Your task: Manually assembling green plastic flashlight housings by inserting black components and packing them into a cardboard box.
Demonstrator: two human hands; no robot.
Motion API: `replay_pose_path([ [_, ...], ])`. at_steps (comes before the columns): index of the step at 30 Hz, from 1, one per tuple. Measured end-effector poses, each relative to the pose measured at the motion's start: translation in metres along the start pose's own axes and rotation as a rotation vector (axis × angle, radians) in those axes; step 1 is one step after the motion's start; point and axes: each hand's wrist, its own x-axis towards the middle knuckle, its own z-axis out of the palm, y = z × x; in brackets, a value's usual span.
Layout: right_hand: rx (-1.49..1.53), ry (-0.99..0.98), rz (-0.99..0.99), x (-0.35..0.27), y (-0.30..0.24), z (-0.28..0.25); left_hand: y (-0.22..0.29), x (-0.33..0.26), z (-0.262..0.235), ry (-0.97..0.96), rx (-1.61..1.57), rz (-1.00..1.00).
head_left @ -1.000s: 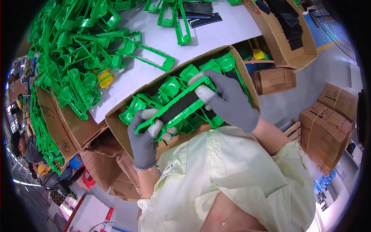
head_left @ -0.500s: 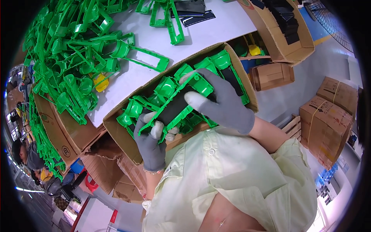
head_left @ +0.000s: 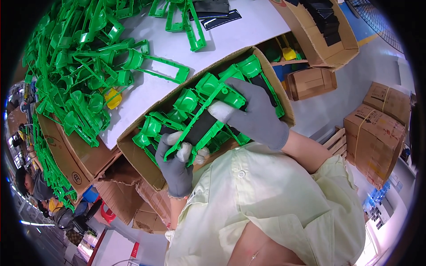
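Note:
Between my gloved hands is a green plastic frame with a black panel [head_left: 199, 127] set in it, held tilted above an open cardboard box [head_left: 156, 176]. My left hand [head_left: 176, 165] grips its lower left end, the white-tipped fingers curled round the edge. My right hand [head_left: 253, 114] clasps the upper right end, thumb pressed on the black panel and fingers on the far side. Inside the box, more green frames [head_left: 186, 101] lie in a row, some fitted with black panels. The held frame hides part of them.
A heap of green frames [head_left: 84, 66] covers the left of the white table [head_left: 146, 97], with a yellow piece [head_left: 113, 98] among them. Flat black panels [head_left: 222, 20] lie at the back. Another carton [head_left: 346, 51] holds black panels at far right. Strapped boxes [head_left: 372, 133] are stacked on the right.
The held frame stays in both hands and has shifted only slightly. My right thumb has slid a little on the panel. The whole view has drifted slightly.

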Motion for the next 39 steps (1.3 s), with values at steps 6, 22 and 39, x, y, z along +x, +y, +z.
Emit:
replay_pose_path([
  [6, -0.065, 0.038, -0.002, -0.004, -0.013, -0.001, 0.003, 0.003, 0.009, 0.027, -0.110, -0.065],
  [22, -0.341, 0.289, -0.227, 0.078, 0.013, -0.076, 0.084, 0.043, -0.092, -0.055, 0.790, -0.404],
  [39, -0.904, 0.306, -0.283, 0.183, 0.031, -0.091, 0.064, 0.050, -0.027, 0.144, 1.599, 0.367],
])
